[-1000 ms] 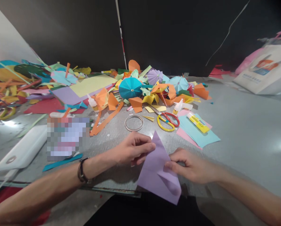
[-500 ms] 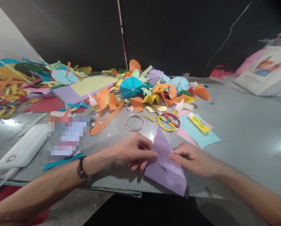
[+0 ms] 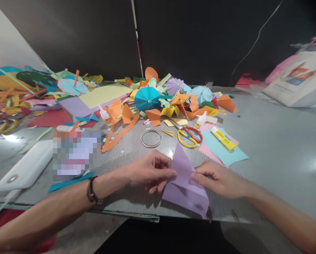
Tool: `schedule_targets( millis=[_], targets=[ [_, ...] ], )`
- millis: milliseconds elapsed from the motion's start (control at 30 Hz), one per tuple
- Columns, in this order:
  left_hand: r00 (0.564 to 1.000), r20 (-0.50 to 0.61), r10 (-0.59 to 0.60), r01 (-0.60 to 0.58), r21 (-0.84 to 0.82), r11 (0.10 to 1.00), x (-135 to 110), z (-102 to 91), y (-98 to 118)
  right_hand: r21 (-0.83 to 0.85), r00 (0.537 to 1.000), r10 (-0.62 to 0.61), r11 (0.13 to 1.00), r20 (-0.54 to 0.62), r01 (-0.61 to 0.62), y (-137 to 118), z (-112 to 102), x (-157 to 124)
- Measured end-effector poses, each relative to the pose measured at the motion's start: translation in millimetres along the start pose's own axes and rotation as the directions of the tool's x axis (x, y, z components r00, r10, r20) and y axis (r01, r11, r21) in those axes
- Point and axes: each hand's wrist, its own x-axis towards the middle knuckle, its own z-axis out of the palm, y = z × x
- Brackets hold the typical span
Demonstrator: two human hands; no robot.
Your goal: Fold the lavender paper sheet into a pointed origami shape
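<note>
A folded sheet of purple paper (image 3: 185, 165) is held up over the table's front edge, its pointed end upward and a wider flap below. My left hand (image 3: 154, 171) pinches its left edge between thumb and fingers. On the opposite edge, my right hand (image 3: 213, 178) grips it with the thumb on the near face; the fingers behind are partly hidden. Just beyond the paper's tip lie scissors (image 3: 186, 137) with red and yellow handles. A metal ring (image 3: 151, 138) and a small yellow paper cone (image 3: 168, 133) rest left of them.
Colored paper scraps and folded paper umbrellas (image 3: 147, 98) pile along the back wall. Right of the scissors, a yellow glue package (image 3: 223, 138) lies on blue paper (image 3: 226, 155). A white power bank (image 3: 25, 165) sits at left, a white bag (image 3: 298, 79) at far right.
The lower flap of the purple paper has lifted slightly and bent a little. Both hands keep their hold in nearly the same place.
</note>
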Motion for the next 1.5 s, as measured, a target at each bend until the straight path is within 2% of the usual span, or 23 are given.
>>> schedule_targets(
  millis=[233,367,533,633,767,867,967,1167,1333,1500],
  targets=[
    [1.0,-0.031,0.005,-0.004,0.011,1.0,-3,1.9,3,0.002,1.0,-0.001,1.0,0.014,0.001,-3,-1,1],
    [0.999,-0.036,0.009,-0.008,0.013,1.0,-5,0.5,3,0.009,0.996,0.012,1.0,0.087,-0.013,-4,-2,-1],
    [1.0,0.001,0.013,-0.013,0.022,1.0,-6,-1.0,5,0.028,0.991,-0.033,0.999,0.131,0.03,-3,-3,-1],
    [1.0,0.006,0.017,-0.017,0.017,1.0,-7,-1.0,8,0.032,0.986,0.031,0.999,0.164,-0.036,-6,-3,-2],
    [0.999,0.045,0.003,-0.003,-0.001,1.0,-7,-1.8,8,0.05,0.966,0.204,0.975,0.16,-0.215,-20,-1,-7],
    [0.997,0.081,-0.011,0.012,-0.009,1.0,-6,-3.0,6,0.076,0.959,0.246,0.963,0.141,-0.258,-28,2,-8],
    [0.994,0.109,-0.024,0.026,-0.012,1.0,-5,-3.7,4,0.075,0.968,0.217,0.971,0.124,-0.227,-27,7,-7],
    [0.994,0.105,-0.043,0.041,0.018,0.999,-5,-4.6,5,0.039,0.986,0.061,0.997,0.157,-0.068,-15,11,-6],
    [0.994,0.096,-0.045,0.042,0.032,0.999,-7,-5.2,6,0.049,0.98,0.072,0.995,0.183,-0.082,-12,9,-6],
    [0.996,0.072,-0.047,0.044,0.042,0.998,-8,-5.8,8,0.111,0.982,-0.037,0.994,0.187,0.016,-7,7,-4]
  ],
)
